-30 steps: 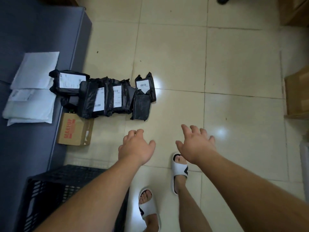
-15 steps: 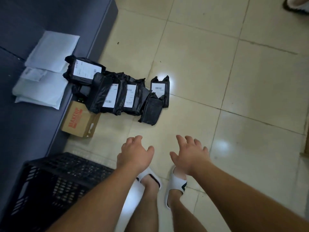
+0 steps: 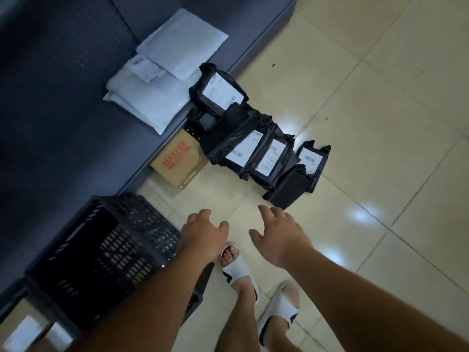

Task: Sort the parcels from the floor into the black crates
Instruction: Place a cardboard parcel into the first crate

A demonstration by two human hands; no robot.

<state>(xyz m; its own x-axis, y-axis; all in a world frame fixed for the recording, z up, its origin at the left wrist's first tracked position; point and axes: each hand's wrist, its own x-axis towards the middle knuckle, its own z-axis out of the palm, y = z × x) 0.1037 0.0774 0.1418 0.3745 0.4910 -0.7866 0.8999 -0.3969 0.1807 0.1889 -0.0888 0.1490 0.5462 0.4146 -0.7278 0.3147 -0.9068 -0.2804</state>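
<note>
Both hands have closed in on the black parcels [image 3: 264, 153] heaped on the floor: left hand [image 3: 203, 235] and right hand [image 3: 280, 238] hover spread, holding nothing. Leaning parcels could topple when one is pulled; black crate [image 3: 101, 252] waits beside.

Glossy cream tile floor [image 3: 380, 123]; dark grey sofa [image 3: 63, 97].

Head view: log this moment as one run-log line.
stage: reaching | left hand: open, empty | right hand: open, empty | black parcels: on floor, untouched | black crate: near left arm
</note>
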